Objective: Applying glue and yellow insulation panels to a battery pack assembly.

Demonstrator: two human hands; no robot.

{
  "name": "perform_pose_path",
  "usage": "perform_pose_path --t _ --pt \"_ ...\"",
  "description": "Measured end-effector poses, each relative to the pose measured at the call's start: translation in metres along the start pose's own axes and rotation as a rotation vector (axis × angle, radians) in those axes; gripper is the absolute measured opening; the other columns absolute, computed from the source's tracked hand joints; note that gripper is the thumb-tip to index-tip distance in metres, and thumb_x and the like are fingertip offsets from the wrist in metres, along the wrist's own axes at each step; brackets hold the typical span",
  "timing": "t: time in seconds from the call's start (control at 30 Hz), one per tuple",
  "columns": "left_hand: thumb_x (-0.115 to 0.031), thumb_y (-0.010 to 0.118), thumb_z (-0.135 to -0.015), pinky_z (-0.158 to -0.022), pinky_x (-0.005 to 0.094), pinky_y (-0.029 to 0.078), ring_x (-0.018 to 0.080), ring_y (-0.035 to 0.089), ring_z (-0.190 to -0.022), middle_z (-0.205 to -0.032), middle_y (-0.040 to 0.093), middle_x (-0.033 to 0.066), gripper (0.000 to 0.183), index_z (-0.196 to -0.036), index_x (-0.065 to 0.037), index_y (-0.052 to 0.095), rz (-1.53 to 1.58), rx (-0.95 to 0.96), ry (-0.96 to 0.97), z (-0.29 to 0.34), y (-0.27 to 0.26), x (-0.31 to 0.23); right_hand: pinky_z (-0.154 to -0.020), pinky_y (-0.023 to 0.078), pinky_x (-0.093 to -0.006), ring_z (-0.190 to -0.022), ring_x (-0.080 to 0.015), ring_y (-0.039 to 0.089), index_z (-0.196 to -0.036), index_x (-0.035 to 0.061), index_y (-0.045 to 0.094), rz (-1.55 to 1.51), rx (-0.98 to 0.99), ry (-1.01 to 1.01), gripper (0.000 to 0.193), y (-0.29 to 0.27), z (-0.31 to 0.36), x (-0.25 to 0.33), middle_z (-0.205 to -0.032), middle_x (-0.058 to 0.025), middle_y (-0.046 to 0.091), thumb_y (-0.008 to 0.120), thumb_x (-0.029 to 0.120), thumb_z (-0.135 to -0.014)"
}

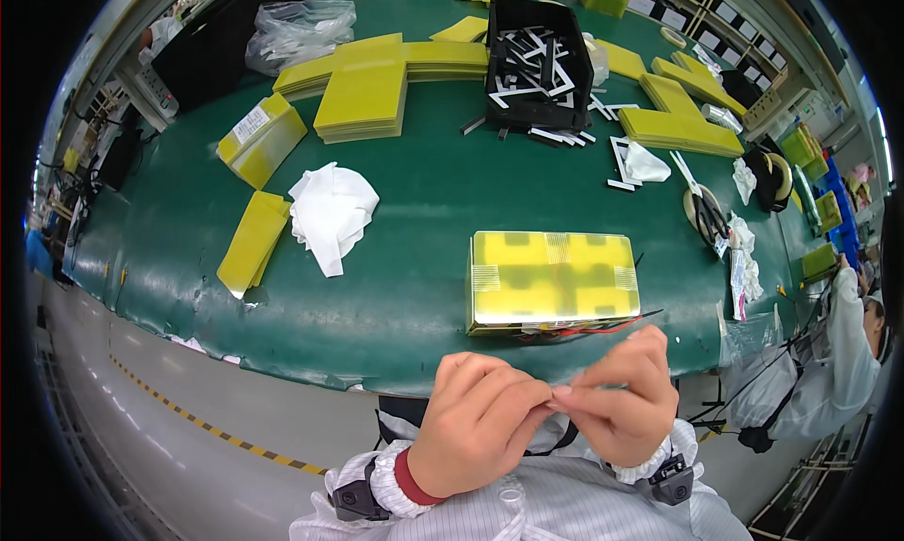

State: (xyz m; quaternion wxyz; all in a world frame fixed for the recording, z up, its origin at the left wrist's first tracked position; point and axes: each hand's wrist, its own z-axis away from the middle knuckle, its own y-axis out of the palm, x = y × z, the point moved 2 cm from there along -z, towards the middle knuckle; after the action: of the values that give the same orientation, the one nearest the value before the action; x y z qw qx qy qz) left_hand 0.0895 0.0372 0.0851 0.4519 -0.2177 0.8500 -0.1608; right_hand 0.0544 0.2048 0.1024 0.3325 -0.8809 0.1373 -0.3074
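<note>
My left hand and my right hand meet at the fingertips just off the near edge of the green table. Both are closed in a pinch; whatever lies between the fingertips is too small or hidden to make out. Right beyond them, on the table, rests a boxy battery pack covered with yellow sheets and strips of clear tape. From its near side come a red wire and a dark one, close to my right fingers. Neither hand touches the pack.
Stacks of yellow sheets and a white cloth pile lie left. A black bin of black and white strips stands at the back. Scissors and tape rolls are on the right. Another person sits at far right.
</note>
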Motion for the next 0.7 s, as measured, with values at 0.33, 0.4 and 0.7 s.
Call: perform_pose_path --t 0.33,0.4,0.7 --pt "-0.006 0.084 -0.062 -0.062 0.0256 0.045 0.0095 0.057 -0.069 -0.076 0.067 0.0014 0.041 -0.099 -0.003 0.066 0.345 0.012 -0.539 -0.009 -0.017 -0.011 -0.090 0.031 -0.0373 -0.085 -0.0088 0.048 -0.079 0.0204 0.074 -0.308 -0.605 -0.153 0.019 0.001 0.026 -0.006 -0.106 0.0118 0.057 0.082 0.014 -0.062" --pt "-0.010 0.085 -0.063 -0.062 0.0240 0.041 0.0084 0.053 -0.069 -0.077 0.065 0.0022 0.053 -0.109 0.000 0.062 0.308 -0.094 -0.518 -0.001 -0.025 0.011 -0.090 0.033 -0.0368 -0.092 -0.0119 0.050 -0.078 0.0190 0.074 -0.539 -0.744 -0.080 0.017 -0.006 0.016 -0.013 -0.112 0.0070 0.056 0.082 0.015 -0.063" --pt "-0.016 0.077 -0.071 -0.094 0.0374 0.035 0.0283 0.043 -0.111 -0.118 0.046 0.0140 0.051 -0.114 -0.004 0.053 0.127 -0.188 -0.380 -0.042 -0.011 0.045 -0.098 0.038 -0.0392 -0.122 -0.0300 0.041 -0.082 0.0107 0.075 -0.321 0.053 0.377 0.021 -0.015 -0.029 -0.042 -0.131 -0.0158 0.047 0.083 0.010 -0.063"
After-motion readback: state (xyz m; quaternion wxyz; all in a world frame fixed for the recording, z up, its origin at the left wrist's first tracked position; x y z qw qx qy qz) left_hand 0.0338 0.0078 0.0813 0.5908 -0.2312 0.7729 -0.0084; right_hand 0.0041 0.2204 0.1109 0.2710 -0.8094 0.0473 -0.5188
